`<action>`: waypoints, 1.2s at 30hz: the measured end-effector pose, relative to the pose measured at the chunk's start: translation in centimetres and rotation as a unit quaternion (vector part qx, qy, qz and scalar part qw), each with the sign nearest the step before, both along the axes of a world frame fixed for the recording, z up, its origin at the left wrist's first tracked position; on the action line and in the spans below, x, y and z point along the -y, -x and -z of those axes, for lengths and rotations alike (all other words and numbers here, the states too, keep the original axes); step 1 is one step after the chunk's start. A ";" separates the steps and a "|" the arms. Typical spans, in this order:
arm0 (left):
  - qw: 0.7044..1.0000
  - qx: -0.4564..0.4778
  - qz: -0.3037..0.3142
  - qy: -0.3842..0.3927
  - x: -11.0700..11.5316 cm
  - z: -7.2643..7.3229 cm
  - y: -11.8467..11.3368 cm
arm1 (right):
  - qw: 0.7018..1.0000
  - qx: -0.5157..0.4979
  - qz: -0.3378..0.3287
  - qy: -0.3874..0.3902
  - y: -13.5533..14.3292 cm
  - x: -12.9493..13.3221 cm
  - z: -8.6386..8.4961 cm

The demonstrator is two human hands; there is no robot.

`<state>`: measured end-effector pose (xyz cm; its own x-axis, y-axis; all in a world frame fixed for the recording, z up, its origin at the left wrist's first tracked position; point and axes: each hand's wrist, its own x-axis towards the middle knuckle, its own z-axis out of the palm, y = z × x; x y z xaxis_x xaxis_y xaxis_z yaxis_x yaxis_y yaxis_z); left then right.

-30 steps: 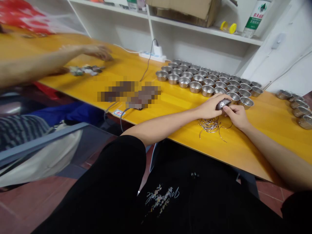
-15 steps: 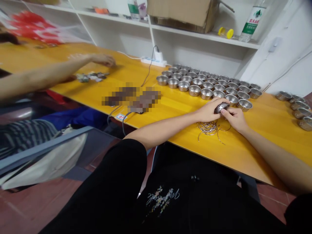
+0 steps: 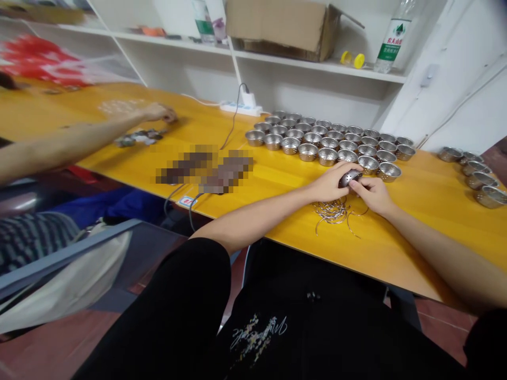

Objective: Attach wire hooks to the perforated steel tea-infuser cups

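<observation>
My left hand is wrapped round a small perforated metal strainer cup, which is tipped so that its holed outside shows. My right hand meets it from the other side, thumb pressed on the cup and fingers curled. A thin curved wire runs out below the right hand; whether those fingers pinch it I cannot tell. Just under both hands lies a loose pile of bent metal wires on the yellow table.
Rows of strainer cups stand behind my hands, with several more cups at the right. Two blurred-out dark objects with cables lie to the left. Farther left, a co-worker's arm reaches over small items. A power strip sits by the shelf.
The whole view has shifted slightly, so things appear a little left and lower. Both hands keep the same hold on the cup.
</observation>
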<state>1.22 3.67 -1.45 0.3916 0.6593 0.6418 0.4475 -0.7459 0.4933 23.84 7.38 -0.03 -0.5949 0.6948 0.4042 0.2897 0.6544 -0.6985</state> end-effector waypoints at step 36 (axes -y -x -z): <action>1.000 -0.007 -0.005 0.010 0.3 0.0 -0.2 | 0.999 -0.015 -0.016 0.025 -0.1 -0.6 0.3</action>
<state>1.42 3.38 -1.48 0.3946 0.6756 0.6228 0.4620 -0.7318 0.5011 23.98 7.94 -0.32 -0.6054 0.6951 0.3878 0.2477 0.6276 -0.7381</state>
